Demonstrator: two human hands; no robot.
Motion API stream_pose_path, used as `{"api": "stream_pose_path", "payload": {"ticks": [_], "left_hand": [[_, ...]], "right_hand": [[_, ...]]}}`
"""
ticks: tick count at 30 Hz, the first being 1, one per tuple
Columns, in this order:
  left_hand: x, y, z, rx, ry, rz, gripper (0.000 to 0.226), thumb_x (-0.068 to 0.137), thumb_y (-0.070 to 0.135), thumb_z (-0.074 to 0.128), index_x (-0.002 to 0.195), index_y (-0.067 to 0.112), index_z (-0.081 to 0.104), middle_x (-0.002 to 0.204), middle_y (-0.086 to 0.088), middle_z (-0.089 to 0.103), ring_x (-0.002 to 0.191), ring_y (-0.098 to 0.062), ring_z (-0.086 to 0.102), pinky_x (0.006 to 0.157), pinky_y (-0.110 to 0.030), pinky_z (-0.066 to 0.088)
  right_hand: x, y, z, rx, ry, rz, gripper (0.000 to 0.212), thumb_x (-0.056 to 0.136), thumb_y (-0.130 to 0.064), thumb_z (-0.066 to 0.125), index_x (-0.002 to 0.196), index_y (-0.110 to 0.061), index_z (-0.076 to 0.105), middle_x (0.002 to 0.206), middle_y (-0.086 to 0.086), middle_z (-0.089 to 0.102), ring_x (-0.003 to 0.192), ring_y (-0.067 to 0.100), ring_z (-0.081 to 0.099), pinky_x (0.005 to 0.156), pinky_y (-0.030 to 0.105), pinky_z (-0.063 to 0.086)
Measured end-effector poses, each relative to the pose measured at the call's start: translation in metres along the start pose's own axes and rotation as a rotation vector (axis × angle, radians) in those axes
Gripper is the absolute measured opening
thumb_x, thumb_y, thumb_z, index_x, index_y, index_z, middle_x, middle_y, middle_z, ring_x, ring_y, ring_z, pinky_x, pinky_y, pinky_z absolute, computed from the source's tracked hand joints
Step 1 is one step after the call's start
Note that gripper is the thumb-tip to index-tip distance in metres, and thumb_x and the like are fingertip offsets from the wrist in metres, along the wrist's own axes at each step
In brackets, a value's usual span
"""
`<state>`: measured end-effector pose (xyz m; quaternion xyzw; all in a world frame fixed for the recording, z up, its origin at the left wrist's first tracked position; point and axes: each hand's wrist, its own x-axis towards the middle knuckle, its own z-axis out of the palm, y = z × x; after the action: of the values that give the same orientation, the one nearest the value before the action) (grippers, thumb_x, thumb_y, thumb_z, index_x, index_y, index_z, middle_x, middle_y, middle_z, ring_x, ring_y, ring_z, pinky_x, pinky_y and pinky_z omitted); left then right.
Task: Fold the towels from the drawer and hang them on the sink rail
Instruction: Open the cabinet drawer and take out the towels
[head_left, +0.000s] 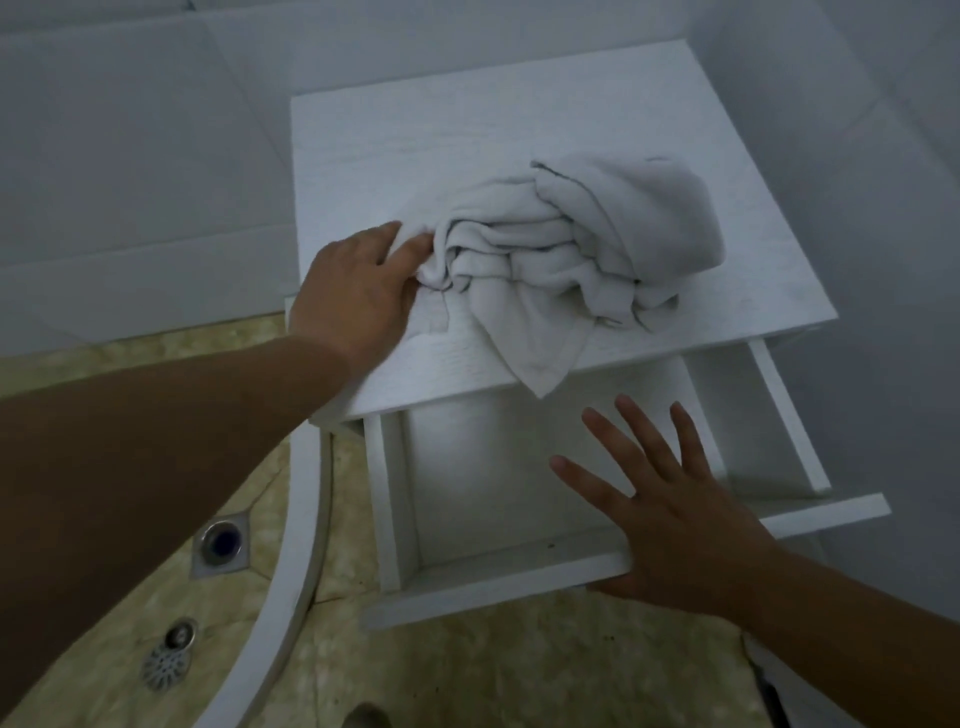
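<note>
A crumpled white towel (571, 249) lies bunched on top of a white cabinet (395, 140), one corner hanging over the front edge. My left hand (353, 296) rests on the cabinet top and its fingers touch and pinch the towel's left folds. Below, the white drawer (498, 587) stands pulled out with nothing visible inside. My right hand (670, 504) is spread flat over the drawer's front right part, fingers straight, thumb under the front panel. The sink rail is out of sight.
Grey-white tiled walls surround the cabinet. A curved white rim (291, 571) runs down the lower left. The beige stone floor carries a round floor drain (221, 540) and a loose strainer (169, 660).
</note>
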<state>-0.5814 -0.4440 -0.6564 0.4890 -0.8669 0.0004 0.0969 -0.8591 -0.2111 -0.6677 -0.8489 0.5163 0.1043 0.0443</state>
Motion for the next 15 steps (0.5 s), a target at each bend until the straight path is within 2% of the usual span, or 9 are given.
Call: {"api": "stream_pose_path", "payload": {"ticks": [3,7,11,15], "left_hand": [[0.014,0.001,0.008,-0.034,0.012,-0.029,0.047,0.097,0.028,0.041,0.142,0.017,0.045,0.145,-0.020,0.046,0.132,-0.038,0.044,0.108,-0.052,0.033],[0.012,0.000,0.009,-0.115,0.048,-0.059,0.054,0.097,0.038,0.039,0.147,0.020,0.038,0.158,-0.017,0.027,0.145,-0.034,0.026,0.115,-0.053,0.024],[0.012,-0.001,0.002,-0.174,-0.023,-0.002,0.072,0.091,0.058,0.038,0.154,0.030,0.018,0.163,-0.008,0.011,0.150,-0.025,0.010,0.117,-0.053,0.019],[0.013,-0.005,0.000,-0.188,-0.112,0.048,0.081,0.088,0.071,0.032,0.154,0.036,-0.001,0.165,-0.003,0.003,0.151,-0.022,0.001,0.119,-0.052,0.015]], "right_hand": [[0.010,0.008,0.001,-0.018,0.085,0.006,0.117,0.066,-0.093,0.045,0.159,-0.031,0.009,0.164,0.020,0.011,0.151,0.045,0.006,0.109,0.075,0.016],[0.028,0.020,0.001,-0.024,0.202,0.012,0.123,0.061,-0.089,0.058,0.158,-0.031,0.011,0.163,0.020,0.007,0.151,0.045,0.003,0.112,0.074,0.010],[0.045,0.031,0.002,0.009,0.336,0.103,0.125,0.057,-0.089,0.064,0.155,-0.029,0.014,0.160,0.021,0.013,0.148,0.047,0.012,0.111,0.075,0.015],[0.065,0.040,-0.004,-0.008,0.424,0.116,0.121,0.060,-0.085,0.066,0.154,-0.029,0.015,0.159,0.019,0.015,0.148,0.046,0.013,0.113,0.074,0.013]]}}
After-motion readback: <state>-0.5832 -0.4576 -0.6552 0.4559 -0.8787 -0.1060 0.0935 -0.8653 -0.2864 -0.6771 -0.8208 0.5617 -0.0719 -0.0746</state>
